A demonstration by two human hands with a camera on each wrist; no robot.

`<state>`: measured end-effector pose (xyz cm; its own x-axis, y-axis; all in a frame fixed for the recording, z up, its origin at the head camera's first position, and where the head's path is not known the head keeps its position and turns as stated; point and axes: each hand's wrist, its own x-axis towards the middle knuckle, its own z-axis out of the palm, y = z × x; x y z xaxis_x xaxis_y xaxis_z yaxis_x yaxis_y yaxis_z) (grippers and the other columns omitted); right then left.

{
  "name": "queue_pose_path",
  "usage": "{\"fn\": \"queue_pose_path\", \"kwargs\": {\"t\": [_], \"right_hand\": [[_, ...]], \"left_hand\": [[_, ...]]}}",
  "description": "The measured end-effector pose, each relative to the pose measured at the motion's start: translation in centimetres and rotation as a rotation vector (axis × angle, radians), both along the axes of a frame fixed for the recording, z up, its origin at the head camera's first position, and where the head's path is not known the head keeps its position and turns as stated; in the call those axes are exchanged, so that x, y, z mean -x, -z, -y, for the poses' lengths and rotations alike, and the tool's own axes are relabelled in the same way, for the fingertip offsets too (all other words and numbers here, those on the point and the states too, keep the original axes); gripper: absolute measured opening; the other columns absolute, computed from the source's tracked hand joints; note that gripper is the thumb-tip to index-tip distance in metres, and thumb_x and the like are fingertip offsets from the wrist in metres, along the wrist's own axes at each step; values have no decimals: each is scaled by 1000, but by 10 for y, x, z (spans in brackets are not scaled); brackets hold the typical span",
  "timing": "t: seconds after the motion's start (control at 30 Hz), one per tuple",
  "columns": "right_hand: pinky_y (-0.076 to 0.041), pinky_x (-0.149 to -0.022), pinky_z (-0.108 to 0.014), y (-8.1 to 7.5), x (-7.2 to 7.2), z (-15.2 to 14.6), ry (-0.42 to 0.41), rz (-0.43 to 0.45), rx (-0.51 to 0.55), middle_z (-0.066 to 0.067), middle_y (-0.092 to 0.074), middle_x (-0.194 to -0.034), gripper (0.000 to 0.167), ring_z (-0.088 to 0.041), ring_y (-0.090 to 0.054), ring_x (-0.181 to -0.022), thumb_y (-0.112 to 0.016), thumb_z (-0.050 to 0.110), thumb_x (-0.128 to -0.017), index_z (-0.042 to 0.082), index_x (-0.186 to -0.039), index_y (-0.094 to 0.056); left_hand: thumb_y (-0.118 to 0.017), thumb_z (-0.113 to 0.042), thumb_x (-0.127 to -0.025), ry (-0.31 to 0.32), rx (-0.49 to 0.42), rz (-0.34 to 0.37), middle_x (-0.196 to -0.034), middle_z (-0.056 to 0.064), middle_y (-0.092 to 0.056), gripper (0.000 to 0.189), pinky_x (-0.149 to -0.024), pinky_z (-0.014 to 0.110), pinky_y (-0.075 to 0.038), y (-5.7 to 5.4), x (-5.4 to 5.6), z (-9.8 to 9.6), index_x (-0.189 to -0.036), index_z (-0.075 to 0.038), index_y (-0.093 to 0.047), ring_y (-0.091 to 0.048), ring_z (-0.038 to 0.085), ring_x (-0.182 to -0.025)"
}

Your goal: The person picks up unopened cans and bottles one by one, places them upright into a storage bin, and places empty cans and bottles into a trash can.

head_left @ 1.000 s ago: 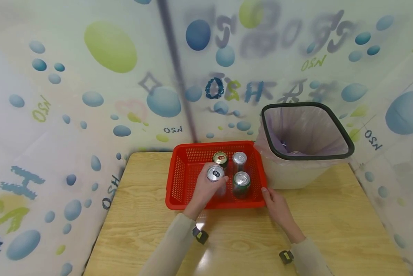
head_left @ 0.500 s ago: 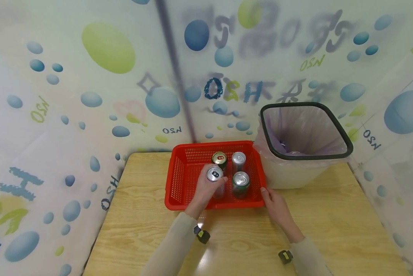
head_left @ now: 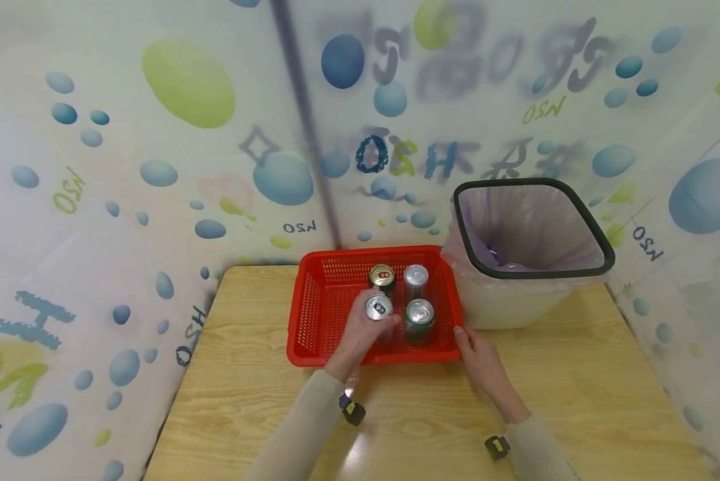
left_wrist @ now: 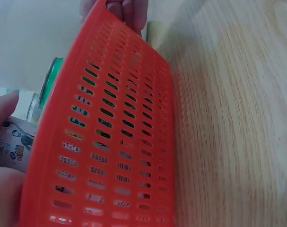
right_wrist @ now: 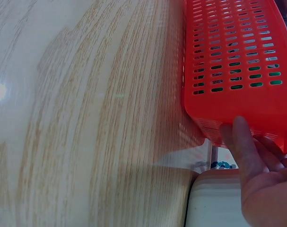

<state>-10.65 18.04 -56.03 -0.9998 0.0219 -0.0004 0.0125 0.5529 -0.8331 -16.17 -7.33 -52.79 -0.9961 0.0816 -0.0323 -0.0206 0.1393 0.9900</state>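
Observation:
My left hand (head_left: 360,327) grips a drink can (head_left: 378,307) with a silver top and black pull tab, standing inside the red plastic basket (head_left: 320,361). The can's printed side (left_wrist: 13,142) shows between thumb and fingers in the left wrist view. Around it are a gold-topped can (head_left: 383,276), a silver-topped can (head_left: 416,275) and a green-rimmed can (head_left: 419,312). At the basket's front right corner, my right hand (head_left: 485,359) holds the edge. Its fingers (right_wrist: 247,146) lie against the corner from outside in the right wrist view.
To the right of the basket stands a pale bin (head_left: 498,307) with a black rim and a purple-tinted liner; cans show partly inside it. The wooden table (head_left: 432,427) meets patterned walls (head_left: 216,167) at the back and sides.
My left hand has shifted slightly right with the can, bringing it lower and closer to the green-rimmed one. The right hand stays at the basket corner.

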Motion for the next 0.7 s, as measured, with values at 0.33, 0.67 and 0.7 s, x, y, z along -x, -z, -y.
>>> {"fn": "queue_pose_path", "kwargs": {"t": [0.33,0.67,0.7], "right_hand": [[-45,-70,-35,1,1,0,-1,25,2,-6,-60,-84,39,-23,-53,-79,-46,28,-112,-2,-115,-69],[-50,-79,-42,2,2,-3,5,49,-14,-12,-66,-94,39,-28,-57,-85,-47,27,-111,-5,-121,-68],[-50,-79,-42,2,2,-4,4,54,-13,-12,-66,-94,39,-27,-57,-85,-47,27,-111,-5,-122,-68]], "left_hand": [[-90,-15,-77,24,111,13,-123,8,-60,71,-102,41,-46,-1,-1,3,-135,-7,-51,-57,23,-112],[-91,-21,-79,71,166,19,-150,15,-49,107,-117,50,-36,-1,-4,5,-162,-10,-25,-49,32,-136],[-91,-22,-80,72,160,25,-152,15,-48,109,-118,51,-35,-1,-5,5,-163,-11,-23,-48,32,-137]]}}
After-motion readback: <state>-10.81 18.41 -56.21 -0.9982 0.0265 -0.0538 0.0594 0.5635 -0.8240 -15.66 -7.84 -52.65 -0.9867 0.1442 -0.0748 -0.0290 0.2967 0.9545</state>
